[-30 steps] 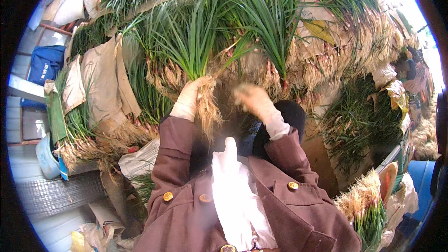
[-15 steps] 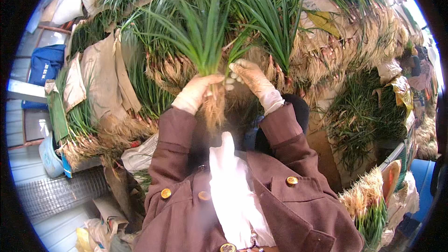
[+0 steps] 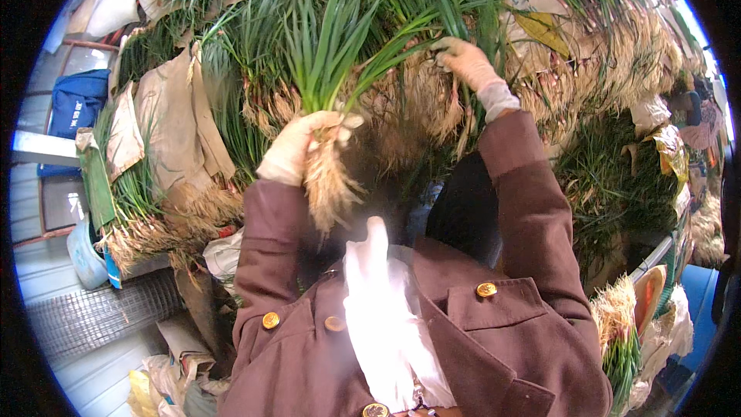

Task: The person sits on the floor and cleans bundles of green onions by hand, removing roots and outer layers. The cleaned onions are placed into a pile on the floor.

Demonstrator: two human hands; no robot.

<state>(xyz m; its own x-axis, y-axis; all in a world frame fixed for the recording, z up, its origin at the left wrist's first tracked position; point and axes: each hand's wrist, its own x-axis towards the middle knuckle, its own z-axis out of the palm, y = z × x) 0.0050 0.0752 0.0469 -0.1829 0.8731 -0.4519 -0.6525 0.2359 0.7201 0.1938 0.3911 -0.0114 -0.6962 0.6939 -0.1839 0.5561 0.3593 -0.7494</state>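
Note:
My left hand (image 3: 297,147), in a pale glove, is closed round a bunch of long green leafy plants (image 3: 324,77) with straw-coloured roots (image 3: 328,185) hanging below the fingers. Higher and to the right, my right hand (image 3: 467,62), also gloved, reaches into the pile of similar plants (image 3: 587,69) beside upright green leaves. Its fingers are curled, and what they grip, if anything, is hidden among the stalks and leaves. Brown coat sleeves cover both forearms.
Rooted bundles and paper sheets (image 3: 166,116) lie heaped around me. At the left are a blue bag (image 3: 77,100) and a pale blue basin (image 3: 89,251). A small bundle (image 3: 617,324) stands at lower right, near a blue plastic surface (image 3: 698,301).
My right hand has moved up and rightward, away from the held bunch, into the leaves of the pile. My left hand keeps hold of its bunch and is slightly higher than a second ago.

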